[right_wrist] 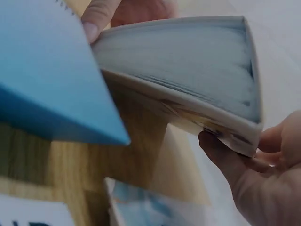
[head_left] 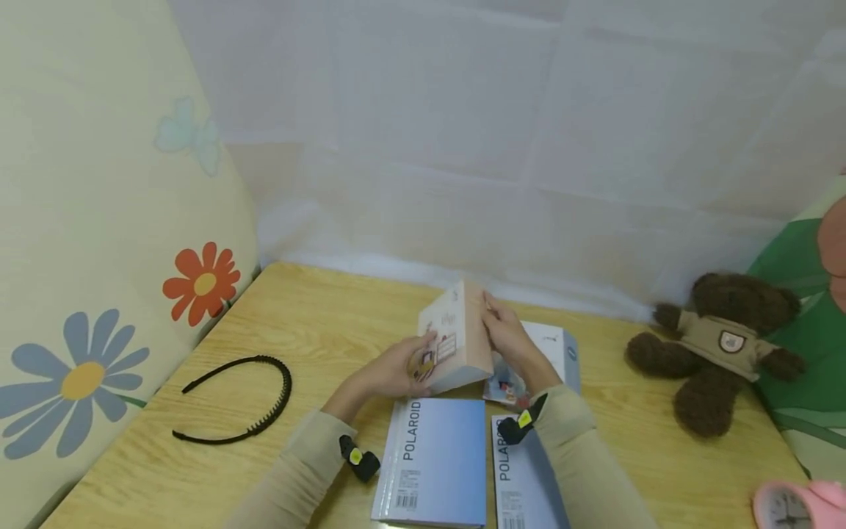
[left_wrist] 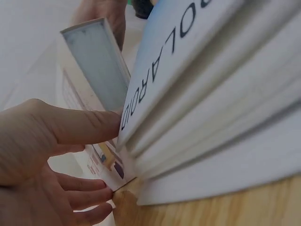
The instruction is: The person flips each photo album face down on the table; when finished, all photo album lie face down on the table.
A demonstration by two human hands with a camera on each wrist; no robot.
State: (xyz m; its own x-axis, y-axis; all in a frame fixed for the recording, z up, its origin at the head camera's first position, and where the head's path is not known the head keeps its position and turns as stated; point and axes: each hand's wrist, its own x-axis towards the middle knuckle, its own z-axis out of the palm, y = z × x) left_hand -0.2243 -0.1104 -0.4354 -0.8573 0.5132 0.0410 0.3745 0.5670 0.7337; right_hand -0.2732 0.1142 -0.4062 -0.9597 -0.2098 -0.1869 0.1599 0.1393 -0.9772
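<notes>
Above the table, both my hands hold a thick cream photo album with a drawn cover, tilted up. My left hand grips its lower left side, thumb on the cover. On the opposite side my right hand grips the spine edge. The block of clear pages shows in the right wrist view. Below lie two blue albums marked POLAROID, one in the middle and one on the right, partly under my right forearm. A white-and-blue album lies behind my right hand, partly hidden.
A black toothed headband lies on the wooden table to the left. At the right sit a brown teddy bear in a beige shirt and a pink alarm clock. A white cloth hangs behind; flowered cushions flank the table.
</notes>
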